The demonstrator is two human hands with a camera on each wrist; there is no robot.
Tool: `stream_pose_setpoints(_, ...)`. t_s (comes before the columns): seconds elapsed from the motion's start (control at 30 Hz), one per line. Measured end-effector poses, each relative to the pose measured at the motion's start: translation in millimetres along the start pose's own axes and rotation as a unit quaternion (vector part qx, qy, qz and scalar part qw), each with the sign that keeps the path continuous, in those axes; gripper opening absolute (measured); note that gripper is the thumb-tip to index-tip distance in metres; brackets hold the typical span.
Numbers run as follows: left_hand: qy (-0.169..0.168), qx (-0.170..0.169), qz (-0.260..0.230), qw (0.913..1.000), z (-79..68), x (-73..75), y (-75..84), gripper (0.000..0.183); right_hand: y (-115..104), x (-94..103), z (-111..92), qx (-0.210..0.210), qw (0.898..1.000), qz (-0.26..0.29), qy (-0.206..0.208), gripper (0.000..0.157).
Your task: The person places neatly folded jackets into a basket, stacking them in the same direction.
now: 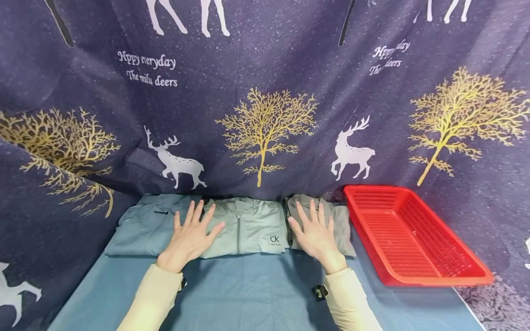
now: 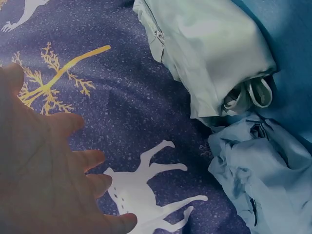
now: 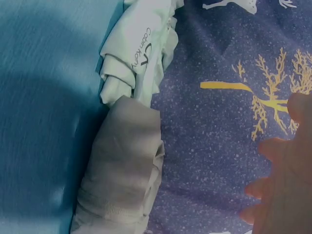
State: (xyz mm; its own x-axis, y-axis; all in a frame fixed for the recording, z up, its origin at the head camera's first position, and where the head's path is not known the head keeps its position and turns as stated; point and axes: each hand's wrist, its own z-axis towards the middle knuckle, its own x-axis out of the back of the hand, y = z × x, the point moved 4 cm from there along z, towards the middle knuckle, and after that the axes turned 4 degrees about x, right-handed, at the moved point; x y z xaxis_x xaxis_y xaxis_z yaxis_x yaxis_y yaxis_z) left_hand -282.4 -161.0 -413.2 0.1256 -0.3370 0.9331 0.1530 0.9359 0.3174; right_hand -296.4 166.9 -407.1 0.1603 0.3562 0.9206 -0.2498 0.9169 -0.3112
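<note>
Three folded garments lie side by side against the back cloth: a blue one at the left, a pale green zip jacket with a CK print in the middle, and a grey-brown one at the right. My left hand is spread, palm down, in front of the seam between the blue garment and the jacket. Fingers apart, my right hand is over the grey-brown garment. Both wrist views show the hands raised away from the clothes, holding nothing.
A red plastic basket with slotted sides stands at the right of the blue-covered table. Behind the garments hangs a dark cloth printed with trees and deer; it also falls along the left side.
</note>
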Motion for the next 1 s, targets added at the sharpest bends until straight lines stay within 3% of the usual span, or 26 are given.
stream_pose_setpoints(0.6,0.001,0.000,-0.014,0.9999,-6.5,1.2,-22.6,0.077,-27,-19.4,1,0.034,0.998,0.050,-0.019,0.063)
stream_pose_setpoints(0.8,0.019,-0.021,-0.041,0.9987,-7.3,0.4,-34.8,0.069,-46,-27.0,4,0.066,0.993,0.095,-0.025,0.062)
stream_pose_setpoints(1.0,0.024,-0.028,-0.036,0.9987,-11.3,0.0,-50.3,0.064,-65,-45.0,9,0.091,0.987,0.131,-0.033,0.061)
